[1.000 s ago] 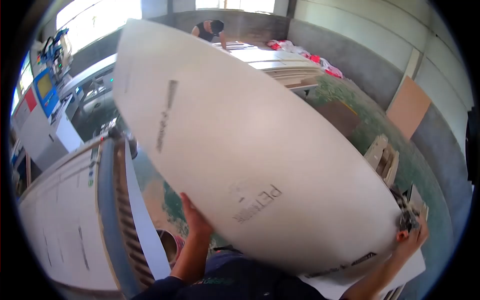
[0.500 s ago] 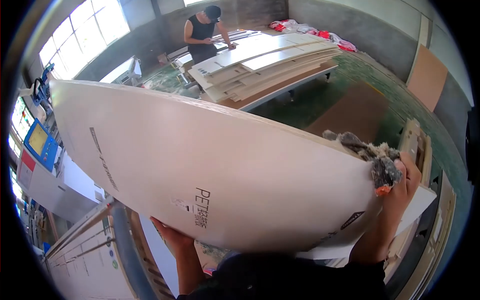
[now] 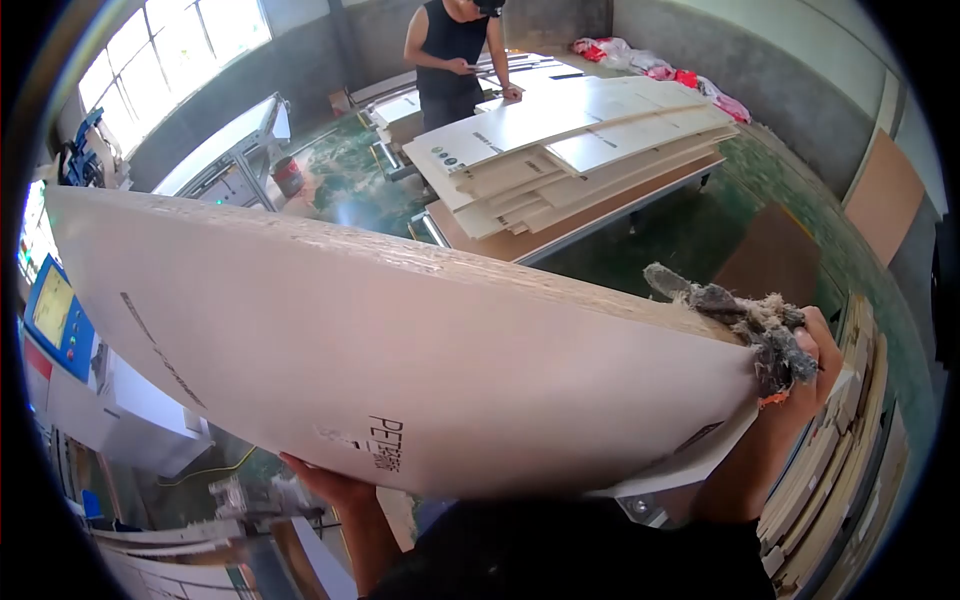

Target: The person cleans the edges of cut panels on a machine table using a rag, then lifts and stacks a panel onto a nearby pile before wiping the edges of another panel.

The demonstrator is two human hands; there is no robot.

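Note:
A large white board (image 3: 420, 350) with dark printed lettering spans the view, its rough, pale brown edge facing up. My left hand (image 3: 335, 488) is at the board's lower edge, left of centre, with its fingers partly hidden against the board. At the upper right corner, my right hand (image 3: 812, 365) is closed round the board's end and a frayed grey cloth or worn glove (image 3: 765, 335). An orange bit shows beneath the grey bundle.
Beyond the board, a person (image 3: 455, 60) in a dark sleeveless top leans over stacked boards (image 3: 590, 130) on a table. A blue control panel (image 3: 58, 312) stands at the left. More stacked strips (image 3: 835, 440) lie at the right, and a bucket (image 3: 288, 176) is on the floor.
The board has swung from steeply slanted to nearly level across the view, its upper edge now showing. Both hands have stayed on it. The view has turned, showing more of the person and stacked boards.

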